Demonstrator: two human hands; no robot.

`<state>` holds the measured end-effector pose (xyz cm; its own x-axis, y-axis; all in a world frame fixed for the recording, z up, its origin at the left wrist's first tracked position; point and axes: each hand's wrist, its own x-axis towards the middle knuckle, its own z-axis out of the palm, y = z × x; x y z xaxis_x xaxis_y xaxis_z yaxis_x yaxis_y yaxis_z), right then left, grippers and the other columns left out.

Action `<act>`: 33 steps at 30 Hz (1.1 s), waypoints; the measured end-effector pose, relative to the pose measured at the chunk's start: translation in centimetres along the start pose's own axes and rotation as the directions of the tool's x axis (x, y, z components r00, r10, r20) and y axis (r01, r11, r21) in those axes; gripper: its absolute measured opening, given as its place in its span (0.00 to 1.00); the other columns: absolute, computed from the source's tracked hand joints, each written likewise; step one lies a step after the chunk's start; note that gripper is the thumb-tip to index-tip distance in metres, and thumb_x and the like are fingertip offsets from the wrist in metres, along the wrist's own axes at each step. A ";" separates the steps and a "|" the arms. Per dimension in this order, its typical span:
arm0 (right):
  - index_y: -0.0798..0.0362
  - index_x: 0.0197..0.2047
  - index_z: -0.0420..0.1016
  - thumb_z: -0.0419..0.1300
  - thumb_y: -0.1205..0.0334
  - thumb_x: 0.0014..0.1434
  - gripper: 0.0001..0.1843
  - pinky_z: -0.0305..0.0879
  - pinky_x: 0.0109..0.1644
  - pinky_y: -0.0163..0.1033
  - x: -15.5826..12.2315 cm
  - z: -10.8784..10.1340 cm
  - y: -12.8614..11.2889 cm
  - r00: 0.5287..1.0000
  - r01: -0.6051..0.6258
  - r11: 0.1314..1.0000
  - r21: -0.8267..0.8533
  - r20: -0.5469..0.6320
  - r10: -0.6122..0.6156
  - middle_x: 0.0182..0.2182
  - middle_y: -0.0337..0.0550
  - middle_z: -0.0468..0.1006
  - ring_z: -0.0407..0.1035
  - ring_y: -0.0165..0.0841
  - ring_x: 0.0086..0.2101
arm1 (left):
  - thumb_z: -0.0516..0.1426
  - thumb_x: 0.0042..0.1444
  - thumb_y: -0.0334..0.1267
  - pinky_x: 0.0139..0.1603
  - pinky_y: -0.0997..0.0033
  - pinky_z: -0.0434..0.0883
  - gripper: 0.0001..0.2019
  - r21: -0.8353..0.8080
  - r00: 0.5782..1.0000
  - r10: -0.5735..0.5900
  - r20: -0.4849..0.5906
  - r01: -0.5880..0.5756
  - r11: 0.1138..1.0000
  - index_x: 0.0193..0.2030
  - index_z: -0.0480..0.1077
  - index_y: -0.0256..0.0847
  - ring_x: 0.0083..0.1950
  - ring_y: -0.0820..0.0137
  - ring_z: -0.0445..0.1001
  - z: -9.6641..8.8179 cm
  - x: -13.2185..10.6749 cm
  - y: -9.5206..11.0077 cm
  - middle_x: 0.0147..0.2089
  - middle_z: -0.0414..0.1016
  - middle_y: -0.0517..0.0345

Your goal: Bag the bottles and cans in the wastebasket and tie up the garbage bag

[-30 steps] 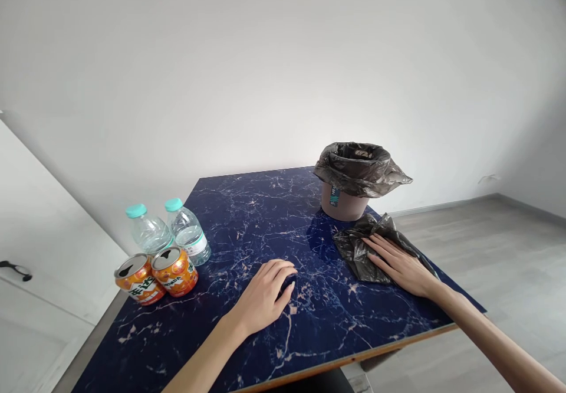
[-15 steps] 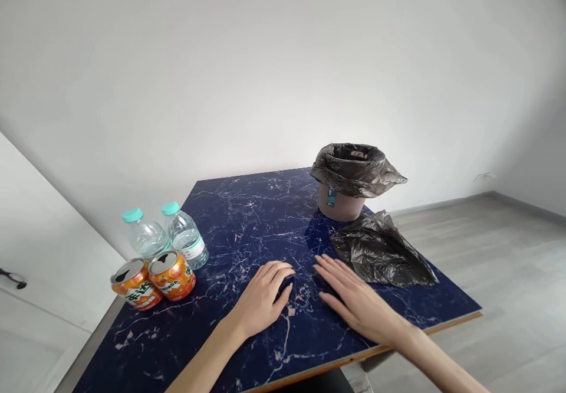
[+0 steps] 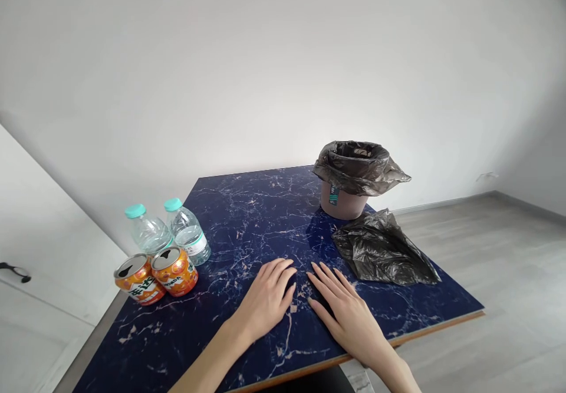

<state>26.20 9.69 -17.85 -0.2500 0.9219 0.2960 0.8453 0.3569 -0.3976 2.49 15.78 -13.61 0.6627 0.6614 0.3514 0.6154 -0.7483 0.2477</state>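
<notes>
Danger nr R edge, folks: flat, crumpled black plastic bag (image 3: 387, 251) lies on blue marble-look flat-topped desk (image 3: 247, 216), prob v light, so a draught cd slide it off; L hand (image 3: 265, 301) & R hand (image 3: 347, 313) rest there, fingers (image 3: 329, 285) loosely open, nothing gripped

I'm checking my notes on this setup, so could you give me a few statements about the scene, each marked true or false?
1. A black liner is folded over the rim of the bin. True.
2. The right hand is gripping the loose black bag. False: it lies palm down on the table, and the bag lies beyond it.
3. Both orange cans have open tops. True.
4. The two bottles have red caps. False: the caps are turquoise.
5. The bin stands to the left of the bottles. False: it stands to their right.
6. The left hand holds nothing visible. True.
</notes>
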 end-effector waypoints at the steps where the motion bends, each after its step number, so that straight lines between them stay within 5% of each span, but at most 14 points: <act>1: 0.43 0.81 0.60 0.50 0.44 0.80 0.32 0.56 0.80 0.64 0.0 0.0 0.0 1.000 -0.002 1.000 0.013 -0.007 0.002 0.79 0.38 0.56 0.49 0.48 0.78 | 0.52 0.79 0.39 0.73 0.39 0.72 0.18 0.022 1.000 -0.011 -0.005 0.011 1.000 0.72 0.67 0.46 0.77 0.49 0.69 0.3 -0.5 0.4 0.75 0.71 0.46; 8: 0.38 0.81 0.60 0.50 0.42 0.80 0.32 0.58 0.79 0.63 0.1 -0.7 -0.3 0.999 -0.053 0.997 0.052 0.012 0.053 0.79 0.35 0.55 0.48 0.49 0.78 | 0.52 0.79 0.47 0.78 0.38 0.67 0.34 0.195 0.999 -0.047 0.005 0.045 0.980 0.85 0.46 0.52 0.81 0.49 0.61 0.2 -5.8 1.6 0.83 0.58 0.53; 14: 0.40 0.81 0.60 0.48 0.41 0.80 0.32 0.57 0.80 0.63 0.0 -0.9 -0.3 0.997 -0.070 0.996 0.051 0.044 0.068 0.79 0.35 0.54 0.47 0.49 0.78 | 0.55 0.77 0.49 0.76 0.42 0.71 0.35 0.208 0.996 -0.085 -0.009 0.085 0.974 0.85 0.46 0.55 0.80 0.50 0.64 -1.0 -7.1 1.0 0.82 0.59 0.57; 33: 0.35 0.81 0.60 0.53 0.43 0.78 0.32 0.61 0.77 0.66 -0.4 0.0 0.1 0.998 -0.055 0.997 0.061 -0.002 0.056 0.79 0.36 0.57 0.51 0.51 0.77 | 0.57 0.76 0.47 0.74 0.42 0.73 0.33 0.103 0.986 -0.157 -0.060 0.163 0.981 0.84 0.52 0.57 0.80 0.50 0.64 -1.1 -7.6 1.8 0.81 0.62 0.59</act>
<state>26.40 9.41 -18.06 -0.2017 0.9401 0.2748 0.8272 0.3138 -0.4661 -1.91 9.40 -14.90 0.5309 0.7664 0.3616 0.7557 -0.6213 0.2073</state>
